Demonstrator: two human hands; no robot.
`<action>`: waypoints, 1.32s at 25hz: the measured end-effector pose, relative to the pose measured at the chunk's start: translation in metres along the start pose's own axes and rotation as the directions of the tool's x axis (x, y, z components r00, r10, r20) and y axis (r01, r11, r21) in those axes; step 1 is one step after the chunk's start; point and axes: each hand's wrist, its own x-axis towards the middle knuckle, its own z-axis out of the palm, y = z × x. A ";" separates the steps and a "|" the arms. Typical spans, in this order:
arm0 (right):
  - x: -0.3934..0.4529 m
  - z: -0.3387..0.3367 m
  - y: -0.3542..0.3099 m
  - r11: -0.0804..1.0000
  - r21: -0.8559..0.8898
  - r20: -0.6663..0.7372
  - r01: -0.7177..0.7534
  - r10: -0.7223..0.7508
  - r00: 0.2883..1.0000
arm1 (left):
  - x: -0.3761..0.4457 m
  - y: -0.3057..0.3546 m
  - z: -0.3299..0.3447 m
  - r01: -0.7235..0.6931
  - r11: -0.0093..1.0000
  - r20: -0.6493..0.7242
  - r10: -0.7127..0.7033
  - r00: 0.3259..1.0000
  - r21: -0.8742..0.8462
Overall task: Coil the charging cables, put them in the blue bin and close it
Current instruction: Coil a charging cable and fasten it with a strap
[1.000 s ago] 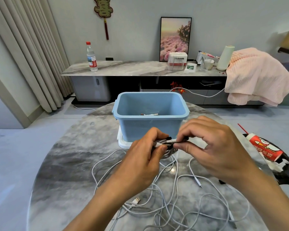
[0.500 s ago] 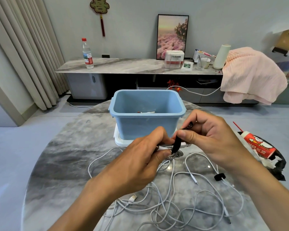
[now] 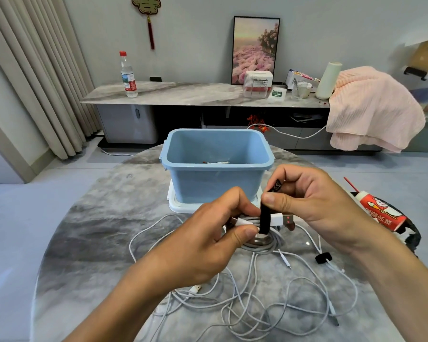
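Note:
The open blue bin (image 3: 218, 183) stands on its white lid (image 3: 176, 206) at the far side of the round marble table (image 3: 89, 238); a bit of cable lies inside. Just in front of it my left hand (image 3: 208, 245) pinches a coiled white cable (image 3: 265, 243), whose USB plug (image 3: 283, 219) sticks out to the right. My right hand (image 3: 314, 201) pinches a black strap (image 3: 265, 219) that runs down across the coil. Several loose white cables (image 3: 257, 307) lie tangled on the table below my hands.
A second black strap (image 3: 323, 257) sits on a cable to the right. A red and white drink carton (image 3: 381, 213) with a straw lies at the table's right edge. Behind the table runs a long sideboard (image 3: 183, 95) with a water bottle (image 3: 128, 75).
My right hand has pulled the black strap upright and drawn it over the coil. The camera has tilted slightly, so bin and hands sit lower in view.

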 end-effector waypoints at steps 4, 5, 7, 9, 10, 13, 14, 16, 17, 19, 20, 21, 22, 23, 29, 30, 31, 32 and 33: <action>0.002 -0.002 0.003 0.995 0.008 0.027 -0.095 0.094 0.995 | 0.000 -0.001 0.002 -0.043 0.988 -0.005 0.044 0.999 0.150; 0.003 -0.003 0.004 0.993 0.034 0.028 -0.116 0.115 0.993 | 0.000 -0.001 0.001 -0.060 0.984 -0.017 0.064 0.998 0.169; 0.003 -0.005 0.007 0.984 0.078 0.046 -0.160 0.156 0.987 | 0.000 -0.001 0.001 -0.073 0.979 -0.035 0.081 0.996 0.191; 0.003 -0.004 0.013 0.972 0.119 0.098 -0.205 0.194 0.976 | -0.002 0.001 0.002 -0.093 0.971 -0.032 0.102 0.994 0.218; 0.003 -0.004 0.015 0.962 0.145 0.127 -0.233 0.216 0.968 | -0.002 0.002 0.002 -0.104 0.968 -0.025 0.113 0.993 0.230; 0.004 -0.002 0.023 0.914 0.256 0.235 -0.314 0.256 0.938 | -0.003 0.004 0.003 -0.146 0.943 -0.009 0.156 0.988 0.300; 0.004 -0.002 0.023 0.900 0.286 0.255 -0.328 0.258 0.932 | -0.003 0.005 0.003 -0.163 0.930 0.006 0.170 0.985 0.330; 0.004 -0.003 0.023 0.891 0.308 0.248 -0.332 0.262 0.933 | -0.002 0.005 0.003 -0.199 0.902 0.033 0.203 0.979 0.383; 0.004 -0.003 0.022 0.891 0.309 0.235 -0.333 0.268 0.934 | -0.002 0.005 0.002 -0.211 0.888 0.037 0.215 0.976 0.408; 0.004 -0.001 0.021 0.892 0.316 0.219 -0.323 0.262 0.940 | 0.000 0.004 0.000 -0.230 0.857 0.046 0.236 0.971 0.460; 0.004 0.000 0.020 0.891 0.320 0.212 -0.320 0.262 0.941 | 0.000 0.002 0.000 -0.245 0.838 0.056 0.250 0.967 0.487; 0.004 0.001 0.020 0.891 0.318 0.198 -0.324 0.272 0.942 | 0.001 0.001 -0.001 -0.258 0.822 0.063 0.263 0.963 0.507; 0.004 0.002 0.019 0.894 0.304 0.179 -0.330 0.287 0.941 | 0.002 0.001 -0.001 -0.262 0.817 0.059 0.272 0.961 0.514; 0.004 0.003 0.018 0.897 0.290 0.157 -0.335 0.301 0.941 | 0.003 0.001 -0.001 -0.251 0.830 0.037 0.268 0.963 0.499; 0.006 0.018 0.012 0.933 0.295 -0.191 -0.206 0.269 0.944 | 0.004 0.000 0.003 -0.083 0.973 -0.183 0.124 0.975 0.216; 0.006 0.021 0.012 0.966 0.231 -0.348 -0.117 0.194 0.917 | 0.006 -0.002 0.003 -0.043 0.993 -0.245 0.070 0.967 0.113; 0.005 0.025 0.011 0.993 0.114 -0.498 -0.011 0.067 0.864 | 0.009 -0.004 0.002 -0.011 1.000 -0.313 0.005 0.950 -0.018; 0.001 0.030 0.010 0.996 -0.037 -0.583 0.087 -0.092 0.807 | 0.011 -0.006 0.000 0.008 0.988 -0.373 -0.065 0.925 -0.155; -0.003 0.037 0.008 0.969 -0.182 -0.586 0.169 -0.245 0.772 | 0.013 -0.007 -0.002 0.017 0.961 -0.417 -0.135 0.899 -0.275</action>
